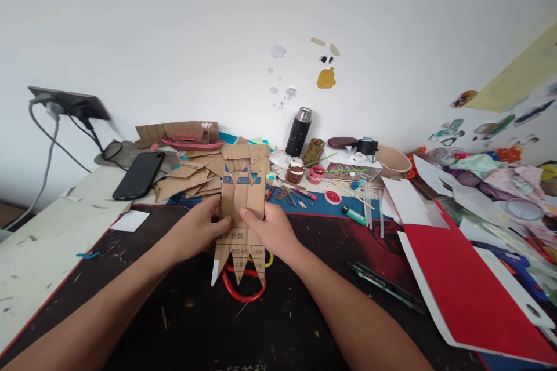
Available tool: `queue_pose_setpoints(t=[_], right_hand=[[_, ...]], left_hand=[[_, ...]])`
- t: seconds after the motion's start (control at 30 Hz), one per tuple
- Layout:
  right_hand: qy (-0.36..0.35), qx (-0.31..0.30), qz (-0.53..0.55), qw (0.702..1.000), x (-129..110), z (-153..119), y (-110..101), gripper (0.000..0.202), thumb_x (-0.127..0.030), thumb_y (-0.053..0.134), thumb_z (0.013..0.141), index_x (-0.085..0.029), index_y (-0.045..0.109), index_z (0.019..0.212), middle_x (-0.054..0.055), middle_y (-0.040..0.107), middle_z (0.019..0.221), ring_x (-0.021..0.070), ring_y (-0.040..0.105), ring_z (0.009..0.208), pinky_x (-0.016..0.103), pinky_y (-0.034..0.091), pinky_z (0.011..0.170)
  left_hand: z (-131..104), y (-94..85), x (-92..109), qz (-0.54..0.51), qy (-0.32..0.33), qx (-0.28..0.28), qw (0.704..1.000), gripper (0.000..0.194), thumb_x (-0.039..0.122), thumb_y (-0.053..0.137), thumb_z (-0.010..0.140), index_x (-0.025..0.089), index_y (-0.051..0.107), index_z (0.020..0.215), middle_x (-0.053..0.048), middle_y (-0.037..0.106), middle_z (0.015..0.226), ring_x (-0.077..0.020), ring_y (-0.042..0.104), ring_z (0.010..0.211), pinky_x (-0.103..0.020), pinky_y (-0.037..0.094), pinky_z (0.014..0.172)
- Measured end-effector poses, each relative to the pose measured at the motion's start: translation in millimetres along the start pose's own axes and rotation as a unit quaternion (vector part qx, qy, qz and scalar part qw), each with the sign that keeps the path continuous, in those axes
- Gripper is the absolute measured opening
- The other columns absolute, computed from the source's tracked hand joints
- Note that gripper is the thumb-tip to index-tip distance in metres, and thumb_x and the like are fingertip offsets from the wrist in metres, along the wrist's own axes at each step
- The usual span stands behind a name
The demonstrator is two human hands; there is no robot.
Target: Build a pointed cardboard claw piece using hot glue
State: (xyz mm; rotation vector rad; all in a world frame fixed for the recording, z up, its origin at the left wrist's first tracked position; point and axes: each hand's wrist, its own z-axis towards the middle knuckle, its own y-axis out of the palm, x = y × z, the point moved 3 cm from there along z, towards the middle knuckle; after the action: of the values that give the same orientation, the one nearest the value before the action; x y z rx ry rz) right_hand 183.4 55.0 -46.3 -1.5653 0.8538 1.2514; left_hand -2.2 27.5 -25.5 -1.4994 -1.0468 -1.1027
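A piece of brown cardboard [241, 203] with printed lettering is held up in front of me between both hands. Its lower end is cut into several pointed strips, and its upper part has notched cuts. My left hand [204, 221] grips its left edge, thumb on the front face. On the opposite edge, my right hand [272, 229] is closed with its thumb pressed on the front. Behind and below the points lie scissors with a red handle [243, 297] on the dark mat; a yellow loop [270, 259] shows beside it.
Cardboard scraps [191, 181] are heaped at the back left near a black phone [139, 175]. A black thermos [299, 132] and paint jars [295, 171] stand behind. To the right lie a utility knife [383, 285], a green lighter [354, 215] and a red sheet [474, 284].
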Motion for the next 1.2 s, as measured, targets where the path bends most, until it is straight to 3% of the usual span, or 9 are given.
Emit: queue_pose_setpoints(t=[0.13,0.27,0.37,0.43,0.5,0.57,0.73,1.03,1.2], right_hand=[[0.013,-0.008,0.022,1.0,3,1,0,0.03,-0.044,0.077,0.098,-0.018,0.084,0.111,0.01,0.088,0.115,0.0343,0.082,0.113,0.042,0.063,0.093],[0.018,-0.04,0.102,0.994,6,3,-1,0.048,-0.061,0.087,0.088,-0.02,0.083,0.113,0.011,0.086,0.119,0.0338,0.08,0.113,0.043,0.064,0.093],[0.023,-0.072,0.175,0.982,4,6,-4,0.06,-0.076,0.088,0.082,-0.02,0.08,0.105,0.007,0.084,0.099,0.0263,0.079,0.092,0.036,0.063,0.08],[0.038,-0.077,0.229,0.97,0,10,-11,0.067,-0.085,0.081,0.084,-0.02,0.077,0.102,0.001,0.074,0.075,0.0179,0.067,0.062,0.028,0.052,0.057],[0.05,-0.071,0.304,0.949,-5,16,-22,0.075,-0.092,0.069,0.087,-0.021,0.075,0.109,-0.005,0.06,0.059,0.0126,0.045,0.041,0.025,0.031,0.04],[0.048,-0.053,0.377,0.923,-12,21,-34,0.077,-0.091,0.061,0.094,-0.02,0.075,0.12,-0.005,0.059,0.061,0.0114,0.04,0.04,0.025,0.023,0.039],[0.092,0.002,0.448,0.889,-14,27,-47,0.067,-0.081,0.058,0.102,-0.018,0.072,0.115,-0.005,0.056,0.059,0.0106,0.034,0.04,0.024,0.017,0.041],[0.086,-0.064,0.354,0.929,-6,20,-20,0.083,-0.095,0.052,0.096,-0.017,0.073,0.118,-0.005,0.061,0.06,0.0109,0.043,0.037,0.024,0.02,0.038],[0.04,-0.083,0.222,0.971,-1,11,-7,0.07,-0.09,0.078,0.081,-0.022,0.074,0.097,-0.006,0.059,0.062,0.0132,0.053,0.049,0.025,0.04,0.048]], left_hand=[[-2,1.3,1,-0.035,0.004,-0.002,0.999,0.04,0.036,0.084,0.074,0.023,0.076,0.111,-0.007,0.088,0.101,-0.0347,0.082,0.091,-0.043,0.066,0.079],[-4,0.7,4,-0.106,-0.008,-0.027,0.994,0.047,0.032,0.091,0.073,0.023,0.079,0.118,-0.009,0.089,0.105,-0.0353,0.084,0.091,-0.043,0.068,0.077],[-2,-2.6,6,-0.165,-0.005,-0.016,0.986,0.058,0.03,0.097,0.069,0.023,0.08,0.124,-0.012,0.09,0.115,-0.0381,0.085,0.101,-0.043,0.07,0.082],[-1,-5.8,7,-0.205,-0.001,0.009,0.979,0.065,0.031,0.1,0.066,0.023,0.08,0.128,-0.013,0.09,0.119,-0.0397,0.085,0.107,-0.043,0.071,0.084],[-1,-8.9,8,-0.231,-0.002,0.034,0.972,0.071,0.034,0.102,0.065,0.024,0.079,0.132,-0.013,0.09,0.121,-0.0407,0.085,0.11,-0.043,0.073,0.083],[0,-11.6,7,-0.24,-0.004,0.053,0.969,0.074,0.037,0.104,0.063,0.024,0.08,0.132,-0.014,0.09,0.121,-0.041,0.086,0.108,-0.043,0.073,0.08],[3,-15.9,0,-0.233,-0.005,0.068,0.97,0.069,0.044,0.106,0.064,0.022,0.083,0.125,-0.015,0.09,0.12,-0.0386,0.088,0.098,-0.038,0.073,0.07],[2,-14.0,3,-0.219,-0.012,0.053,0.974,0.074,0.043,0.104,0.065,0.023,0.08,0.131,-0.015,0.09,0.118,-0.0379,0.088,0.095,-0.039,0.073,0.07],[2,-10.5,-1,-0.197,-0.018,0.039,0.98,0.073,0.043,0.102,0.065,0.024,0.081,0.132,-0.015,0.09,0.119,-0.0399,0.087,0.096,-0.039,0.071,0.067]])
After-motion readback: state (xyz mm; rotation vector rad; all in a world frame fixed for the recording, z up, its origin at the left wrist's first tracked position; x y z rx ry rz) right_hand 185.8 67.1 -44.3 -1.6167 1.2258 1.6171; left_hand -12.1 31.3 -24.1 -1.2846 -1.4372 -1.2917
